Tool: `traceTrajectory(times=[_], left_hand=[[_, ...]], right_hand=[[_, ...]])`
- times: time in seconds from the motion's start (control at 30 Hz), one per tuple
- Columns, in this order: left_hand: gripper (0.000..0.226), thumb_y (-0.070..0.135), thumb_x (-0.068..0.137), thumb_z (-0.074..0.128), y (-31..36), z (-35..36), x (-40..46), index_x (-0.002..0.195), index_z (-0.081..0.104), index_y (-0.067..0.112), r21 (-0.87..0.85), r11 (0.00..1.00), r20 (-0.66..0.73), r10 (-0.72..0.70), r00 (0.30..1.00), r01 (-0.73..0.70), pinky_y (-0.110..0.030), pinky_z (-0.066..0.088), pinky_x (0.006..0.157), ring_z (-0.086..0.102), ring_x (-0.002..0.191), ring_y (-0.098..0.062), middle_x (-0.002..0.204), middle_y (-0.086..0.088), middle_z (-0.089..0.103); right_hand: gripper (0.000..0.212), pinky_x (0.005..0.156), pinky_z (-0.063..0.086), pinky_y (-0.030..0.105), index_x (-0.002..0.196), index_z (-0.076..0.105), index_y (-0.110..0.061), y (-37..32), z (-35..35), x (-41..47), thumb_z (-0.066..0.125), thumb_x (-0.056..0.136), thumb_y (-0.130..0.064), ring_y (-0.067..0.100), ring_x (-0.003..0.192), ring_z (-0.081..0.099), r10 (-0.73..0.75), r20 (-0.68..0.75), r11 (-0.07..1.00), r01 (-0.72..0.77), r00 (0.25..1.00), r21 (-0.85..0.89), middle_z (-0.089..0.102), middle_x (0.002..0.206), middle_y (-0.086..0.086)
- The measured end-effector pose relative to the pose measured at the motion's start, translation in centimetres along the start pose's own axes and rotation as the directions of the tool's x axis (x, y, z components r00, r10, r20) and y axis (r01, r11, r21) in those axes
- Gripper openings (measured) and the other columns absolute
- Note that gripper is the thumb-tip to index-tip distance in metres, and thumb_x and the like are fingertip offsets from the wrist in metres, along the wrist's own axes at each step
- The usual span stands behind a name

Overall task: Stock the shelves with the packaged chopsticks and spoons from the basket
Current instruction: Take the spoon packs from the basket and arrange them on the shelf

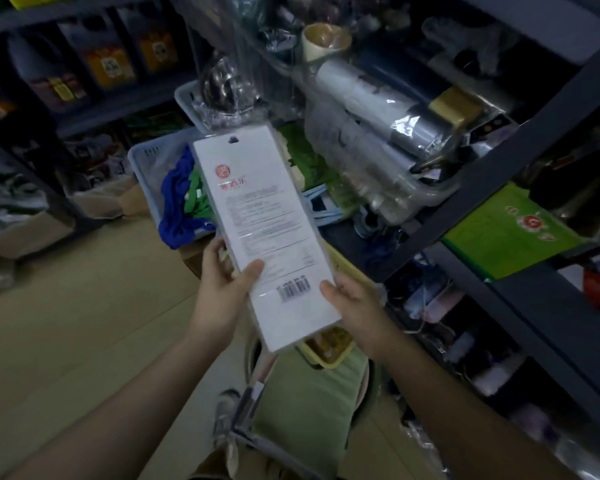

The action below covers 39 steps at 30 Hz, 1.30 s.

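Holding a long, flat white package (269,233) with both hands, a person stands in a dim shop aisle, seen from a camera on their head looking down. The package is the landmark for everything below. It is sealed in clear plastic, tilted with its top end leaning away and to the left, and its printed back faces the camera: a red round logo near the top, blocks of small text in the middle, a barcode near the bottom, and a hanging hole at the top edge. What is inside cannot be made out from this side.

The left hand (222,285) grips the package's lower left edge, thumb pressed across the front beside the barcode and fingers curled behind. The right hand (352,303) grips the lower right edge, thumb tip on the front and fingers wrapped underneath.

Behind the package's upper left sits a pale blue plastic basket (142,164) holding blue and green cloth (179,199). To the package's right runs a dark metal shelf unit (520,168), its upper level crowded with goods wrapped in clear plastic (371,133). Further right, on the shelf below that, lies a green box (510,233) with a red emblem. Below the package's bottom end, a yellow basket (329,351) shows partly. Left of the package stretches a beige floor (84,323).
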<state>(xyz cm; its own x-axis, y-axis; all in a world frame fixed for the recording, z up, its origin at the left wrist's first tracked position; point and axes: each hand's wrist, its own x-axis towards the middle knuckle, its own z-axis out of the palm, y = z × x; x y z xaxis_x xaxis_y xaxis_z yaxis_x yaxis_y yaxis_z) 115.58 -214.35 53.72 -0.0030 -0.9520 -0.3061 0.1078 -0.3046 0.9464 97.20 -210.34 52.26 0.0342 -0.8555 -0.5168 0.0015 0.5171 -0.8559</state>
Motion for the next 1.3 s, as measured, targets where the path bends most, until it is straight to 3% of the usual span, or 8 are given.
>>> traceTrajectory(times=[0.1,0.23,0.37,0.47,0.57,0.7,1.03,1.3], left_hand=[[0.045,0.011,0.085,0.06,0.2,-3.3,2.0,0.125,0.043,0.022,0.138,0.99,0.014,0.034,0.999,-0.035,-0.028,0.057,0.07,0.066,0.096,-0.015,0.107,0.007,0.063],[0.04,0.019,0.088,0.057,-0.1,-7.1,4.3,0.115,0.041,0.044,0.441,0.888,0.09,0.099,0.991,-0.129,-0.021,0.052,0.074,0.063,0.088,-0.008,0.1,0.025,0.057],[0.044,0.019,0.091,0.053,-0.5,-9.9,6.9,0.13,0.041,0.036,0.599,0.776,0.155,0.128,0.979,-0.197,0.004,0.037,0.069,0.058,0.092,-0.002,0.109,0.016,0.057],[0.045,0.03,0.089,0.052,-0.5,-11.5,8.9,0.132,0.045,0.023,0.723,0.609,0.278,0.177,0.944,-0.327,-0.009,0.041,0.08,0.059,0.1,-0.01,0.115,0.008,0.059],[0.047,0.03,0.083,0.049,-0.9,-12.6,9.9,0.128,0.051,0.015,0.754,0.501,0.384,0.189,0.904,-0.425,-0.017,0.044,0.077,0.061,0.088,-0.01,0.108,0.003,0.062],[0.044,0.024,0.083,0.05,-1.3,-12.6,10.5,0.125,0.053,0.013,0.743,0.479,0.449,0.162,0.879,-0.468,-0.011,0.04,0.071,0.056,0.081,-0.008,0.101,0.0,0.061],[0.038,0.025,0.086,0.056,-1.9,-11.0,12.3,0.123,0.054,0.016,0.706,0.623,0.37,0.08,0.926,-0.336,0.003,0.036,0.064,0.055,0.067,0.019,0.093,0.01,0.061],[0.047,0.038,0.082,0.053,-2.8,-10.3,12.7,0.125,0.052,0.018,0.668,0.693,0.36,0.018,0.933,-0.271,-0.032,0.053,0.082,0.065,0.087,-0.01,0.109,0.003,0.065]], right_hand=[[0.022,0.073,0.048,0.011,0.114,0.06,-0.017,1.3,2.2,2.1,0.046,0.097,-0.021,-0.001,0.085,0.059,0.084,0.058,0.974,-0.07,0.995,-0.215,0.063,0.097,-0.011],[0.026,0.06,0.043,0.016,0.105,0.062,-0.001,5.3,2.6,7.3,0.046,0.097,-0.02,0.03,0.098,0.063,0.073,-0.239,0.873,-0.178,0.968,-0.455,0.066,0.104,0.017],[0.045,0.096,0.04,0.033,0.125,0.054,-0.008,8.9,2.7,12.5,0.057,0.089,-0.036,0.03,0.12,0.051,0.11,-0.241,0.525,-0.263,0.964,-0.81,0.056,0.129,0.016],[0.079,0.113,0.027,0.042,0.142,0.032,-0.01,10.1,2.6,14.6,0.059,0.082,-0.054,0.032,0.136,0.033,0.242,-0.216,0.355,-0.294,0.946,-0.888,0.036,0.147,0.016],[0.097,0.114,0.02,0.047,0.146,0.02,-0.017,12.3,2.8,15.6,0.058,0.073,-0.067,0.035,0.137,0.027,0.197,-0.275,0.092,-0.297,0.941,-0.95,0.027,0.149,0.016],[0.077,0.101,0.035,0.04,0.132,0.039,-0.009,13.3,3.3,16.5,0.06,0.077,-0.058,0.028,0.124,0.042,0.093,-0.32,-0.113,-0.309,0.943,-0.944,0.043,0.135,0.014],[0.038,0.089,0.043,0.031,0.125,0.042,-0.007,13.7,3.6,16.0,0.049,0.092,-0.024,0.023,0.114,0.051,-0.133,-0.342,-0.034,-0.349,0.93,-0.936,0.052,0.124,0.011],[0.049,0.101,0.038,0.048,0.131,0.045,-0.008,13.4,3.4,16.7,0.06,0.087,-0.025,0.037,0.127,0.045,0.4,-0.383,0.381,-0.531,0.833,-0.757,0.05,0.134,0.018]])
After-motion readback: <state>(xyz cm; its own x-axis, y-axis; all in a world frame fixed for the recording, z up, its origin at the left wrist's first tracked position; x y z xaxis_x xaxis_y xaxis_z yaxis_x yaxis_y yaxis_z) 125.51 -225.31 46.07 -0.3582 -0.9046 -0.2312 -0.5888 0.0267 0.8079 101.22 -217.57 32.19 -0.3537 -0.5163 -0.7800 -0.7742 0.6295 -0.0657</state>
